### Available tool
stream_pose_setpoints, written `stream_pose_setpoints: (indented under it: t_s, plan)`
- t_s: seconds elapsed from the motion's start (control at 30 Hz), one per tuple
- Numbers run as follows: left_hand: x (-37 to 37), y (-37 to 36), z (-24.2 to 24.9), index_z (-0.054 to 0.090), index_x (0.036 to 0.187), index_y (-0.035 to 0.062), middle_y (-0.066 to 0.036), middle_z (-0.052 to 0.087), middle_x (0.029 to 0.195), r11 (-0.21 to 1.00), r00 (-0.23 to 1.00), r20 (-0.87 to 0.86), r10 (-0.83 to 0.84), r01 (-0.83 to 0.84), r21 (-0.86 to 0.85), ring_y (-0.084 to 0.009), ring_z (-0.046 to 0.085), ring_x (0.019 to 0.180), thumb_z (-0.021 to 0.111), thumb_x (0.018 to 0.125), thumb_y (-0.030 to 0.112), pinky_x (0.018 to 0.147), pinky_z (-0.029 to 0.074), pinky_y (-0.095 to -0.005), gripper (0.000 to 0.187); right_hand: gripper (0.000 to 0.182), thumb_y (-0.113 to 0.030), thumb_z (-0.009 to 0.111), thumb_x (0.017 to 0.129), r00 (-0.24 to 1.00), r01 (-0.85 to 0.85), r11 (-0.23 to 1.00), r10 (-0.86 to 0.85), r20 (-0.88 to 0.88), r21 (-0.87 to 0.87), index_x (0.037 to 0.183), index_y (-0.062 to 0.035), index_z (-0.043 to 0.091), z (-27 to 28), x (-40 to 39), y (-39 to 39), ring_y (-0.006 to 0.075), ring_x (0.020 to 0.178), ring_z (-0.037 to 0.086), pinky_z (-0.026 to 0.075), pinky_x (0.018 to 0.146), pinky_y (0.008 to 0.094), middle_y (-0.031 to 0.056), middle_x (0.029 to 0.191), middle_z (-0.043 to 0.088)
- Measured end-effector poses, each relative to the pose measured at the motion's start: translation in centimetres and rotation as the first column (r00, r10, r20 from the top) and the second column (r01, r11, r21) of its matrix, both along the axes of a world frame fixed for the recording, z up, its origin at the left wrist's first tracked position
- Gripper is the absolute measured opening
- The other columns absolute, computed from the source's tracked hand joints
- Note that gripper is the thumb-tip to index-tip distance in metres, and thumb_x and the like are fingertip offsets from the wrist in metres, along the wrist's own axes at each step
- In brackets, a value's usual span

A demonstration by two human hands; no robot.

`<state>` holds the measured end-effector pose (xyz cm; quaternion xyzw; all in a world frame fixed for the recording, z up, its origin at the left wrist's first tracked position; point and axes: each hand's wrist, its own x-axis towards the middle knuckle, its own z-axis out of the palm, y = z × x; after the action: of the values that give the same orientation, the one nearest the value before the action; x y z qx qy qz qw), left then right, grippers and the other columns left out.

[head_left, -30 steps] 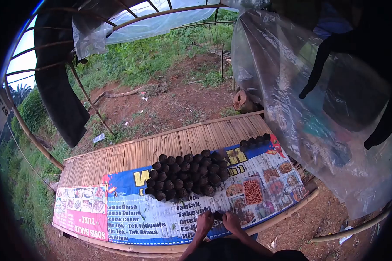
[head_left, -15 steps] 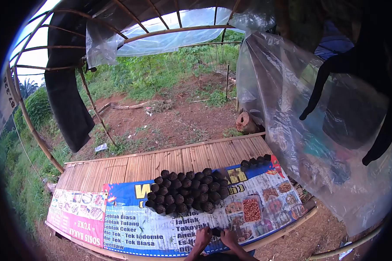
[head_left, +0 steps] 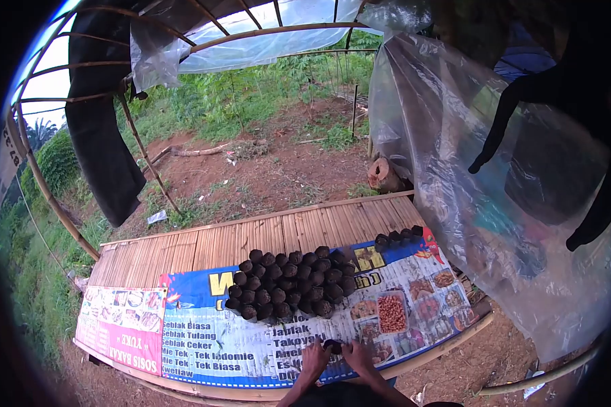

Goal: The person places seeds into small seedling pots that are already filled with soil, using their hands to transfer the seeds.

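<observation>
My left hand (head_left: 313,359) and my right hand (head_left: 357,355) are close together over the printed banner, near the front edge of the table. Between their closed fingers is a small black plastic bag (head_left: 332,346), gripped from both sides. What is inside it, if anything, I cannot make out. Beyond my hands stands a tight cluster of small black bags (head_left: 288,283), upright and apparently filled with dark soil. To the right of my hands sits a clear plastic tub (head_left: 379,306) of reddish-brown seeds or nuts (head_left: 392,315).
Several more black bags (head_left: 397,237) stand in a row at the back right. The banner (head_left: 204,373) covers the front of a bamboo-slat table (head_left: 176,252). Clear plastic sheeting (head_left: 434,169) hangs on the right, and a cut log (head_left: 382,175) lies behind the table.
The bag in my hands has tilted and looks slightly reshaped, with both hands still on it. My view has shifted slightly, so the table sits higher in it.
</observation>
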<state>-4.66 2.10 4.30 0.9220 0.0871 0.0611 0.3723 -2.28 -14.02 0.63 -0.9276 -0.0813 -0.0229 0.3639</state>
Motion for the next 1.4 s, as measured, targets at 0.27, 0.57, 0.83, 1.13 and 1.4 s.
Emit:
stream_pose_setpoints:
  t_s: [0.27, 0.57, 0.83, 1.13, 1.4]
  plan:
    - [-0.4, -0.1, -1.7, 0.061, 0.079, -0.0062, -0.033, 0.062, 0.078, 0.997, 0.971, -0.235, -0.044, 0.058, 0.052, -0.0489, 0.062, 0.076, 0.061, 0.083, 0.035, 0.072, 0.050, -0.0551, 0.041, 0.033, -0.034, 0.062, 0.086, 0.982, -0.174, 0.968, 0.184, 0.043, -0.181, 0.083, -0.0003, 0.060, 2.5, 2.3, 0.4, 0.0397, 0.068, 0.063, 0.050, 0.062, 0.0489, 0.0217, 0.069, 0.063]
    - [0.7, 1.4, 2.1, 0.060, 0.074, -0.0034, -0.025, 0.062, 0.068, 0.990, 0.998, -0.003, -0.069, 0.069, -0.127, -0.0442, 0.062, 0.066, 0.063, 0.078, 0.017, 0.064, 0.050, -0.0511, 0.021, 0.019, -0.016, 0.057, 0.084, 0.978, -0.185, 0.981, 0.189, 0.091, -0.053, 0.077, 0.0008, 0.062, 5.5, 2.2, 1.1, 0.0403, 0.072, 0.062, 0.051, 0.067, 0.0481, 0.0228, 0.073, 0.064]
    - [2.2, 2.1, 0.0, 0.058, 0.073, -0.0045, -0.027, 0.060, 0.069, 0.972, 0.978, 0.040, -0.203, 0.206, -0.114, -0.0442, 0.061, 0.068, 0.060, 0.075, 0.013, 0.062, 0.048, -0.0501, 0.017, 0.019, -0.016, 0.056, 0.085, 0.998, -0.050, 0.996, 0.048, 0.036, 0.074, 0.077, 0.0003, 0.059, 1.9, 1.9, 1.2, 0.0411, 0.074, 0.060, 0.049, 0.066, 0.0492, 0.0237, 0.073, 0.062]
    - [2.9, 1.5, -1.5, 0.056, 0.073, -0.0032, -0.026, 0.060, 0.071, 0.971, 0.970, 0.090, -0.228, 0.233, -0.055, -0.0448, 0.060, 0.067, 0.061, 0.074, 0.010, 0.063, 0.048, -0.0523, 0.014, 0.019, -0.018, 0.057, 0.085, 0.983, 0.009, 1.000, -0.014, 0.184, 0.030, 0.075, -0.0017, 0.058, 1.3, 0.8, 0.7, 0.0415, 0.067, 0.058, 0.043, 0.058, 0.0504, 0.0221, 0.067, 0.058]
    - [2.0, 1.2, -0.6, 0.053, 0.073, -0.0031, -0.024, 0.060, 0.070, 0.958, 0.949, 0.169, -0.267, 0.281, -0.063, -0.0426, 0.061, 0.067, 0.060, 0.075, 0.006, 0.060, 0.049, -0.0500, 0.011, 0.022, -0.026, 0.060, 0.082, 0.985, 0.022, 0.969, 0.020, 0.169, -0.246, 0.070, -0.0062, 0.061, 1.7, -0.6, 0.4, 0.0397, 0.072, 0.056, 0.042, 0.068, 0.0514, 0.0180, 0.066, 0.060]
